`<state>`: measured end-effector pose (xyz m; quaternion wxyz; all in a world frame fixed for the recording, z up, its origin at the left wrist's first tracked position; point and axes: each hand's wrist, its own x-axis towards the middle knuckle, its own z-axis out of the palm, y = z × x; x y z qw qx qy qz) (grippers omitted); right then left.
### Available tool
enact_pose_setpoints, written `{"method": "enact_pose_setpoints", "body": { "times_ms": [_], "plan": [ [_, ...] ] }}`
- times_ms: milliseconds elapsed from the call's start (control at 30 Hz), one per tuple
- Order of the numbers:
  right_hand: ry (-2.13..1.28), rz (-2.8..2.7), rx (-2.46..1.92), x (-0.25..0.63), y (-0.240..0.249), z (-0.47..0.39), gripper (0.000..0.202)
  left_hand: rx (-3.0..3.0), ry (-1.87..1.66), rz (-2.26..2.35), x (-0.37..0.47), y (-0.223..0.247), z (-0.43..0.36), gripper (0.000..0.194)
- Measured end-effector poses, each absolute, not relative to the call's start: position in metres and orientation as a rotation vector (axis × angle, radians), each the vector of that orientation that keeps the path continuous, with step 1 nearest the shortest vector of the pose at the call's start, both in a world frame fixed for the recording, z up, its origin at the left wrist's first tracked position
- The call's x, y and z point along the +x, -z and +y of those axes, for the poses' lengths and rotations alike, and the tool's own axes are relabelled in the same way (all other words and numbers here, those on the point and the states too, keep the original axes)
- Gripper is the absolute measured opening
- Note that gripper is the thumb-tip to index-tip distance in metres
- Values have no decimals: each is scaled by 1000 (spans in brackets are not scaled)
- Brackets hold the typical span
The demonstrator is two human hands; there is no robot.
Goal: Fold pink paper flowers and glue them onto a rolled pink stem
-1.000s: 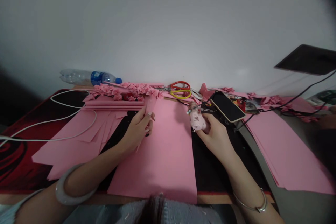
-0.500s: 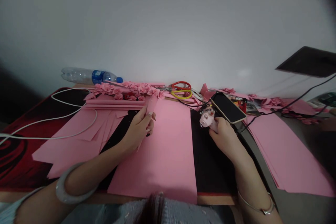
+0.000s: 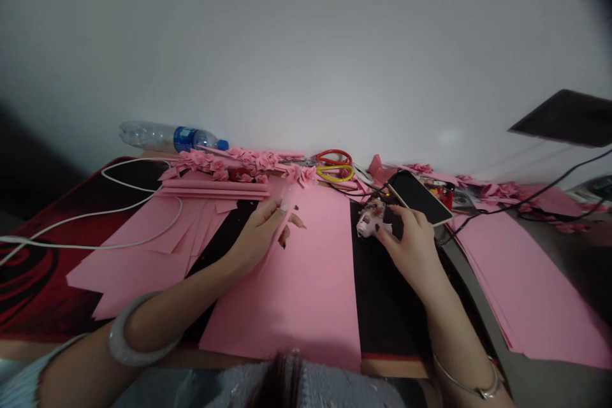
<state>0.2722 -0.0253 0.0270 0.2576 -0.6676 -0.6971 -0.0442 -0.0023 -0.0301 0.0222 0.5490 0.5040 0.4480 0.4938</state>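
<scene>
My left hand (image 3: 261,236) pinches a narrow folded pink paper strip (image 3: 280,229) between thumb and fingers, above a large pink sheet (image 3: 310,293). Some of its fingers are spread out. Pink paper flowers (image 3: 300,174) show just beyond the strip's upper end; whether they are joined to it I cannot tell. My right hand (image 3: 411,239) is beside a pale hot glue gun (image 3: 368,224) lying on the black mat. Thumb and index finger are apart, close to the gun's rear part, and may still touch it.
Behind the sheet lie red-and-yellow-handled scissors (image 3: 335,172) and rolled pink paper (image 3: 215,189). A phone (image 3: 421,197) lies beyond my right hand. Pink sheets are stacked left (image 3: 138,248) and right (image 3: 521,287). A plastic bottle (image 3: 157,136) rests by the wall; a white cable (image 3: 119,245) crosses the left.
My right hand has loosened from the glue gun, its thumb and fingers spreading apart. My left hand has turned the paper strip more edge-on and spread some fingers. The view has shifted slightly.
</scene>
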Motion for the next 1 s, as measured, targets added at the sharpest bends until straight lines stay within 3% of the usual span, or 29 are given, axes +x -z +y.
{"method": "enact_pose_setpoints", "body": {
  "times_ms": [100, 200, 333, 433, 600, 767, 1000],
  "plan": [
    [-155, -1816, -1598, 254, -37, -34, 26, 1198, -1121, 1029, -1, -20, -31, 25],
    [-768, -1825, -1377, 229, -38, -47, 17, 1174, -1044, 1012, 2, -17, -32, 26],
    [-1510, -1759, -1115, 196, -25, -63, 19, 1178, -1004, 932, 9, -15, -35, 23],
    [-1754, -1619, -981, 180, -16, -67, 20, 1156, -961, 840, 13, -15, -37, 25],
    [-1806, -1491, -959, 170, -13, -64, 16, 1190, -863, 803, 18, -14, -40, 31],
    [-1687, -1454, -977, 170, -13, -62, 15, 1585, -920, 926, 8, -15, -33, 24],
    [-1653, -1432, -1012, 174, -11, -63, 19, 2209, -1042, 1882, -57, -21, 13, 23]
  ]
}}
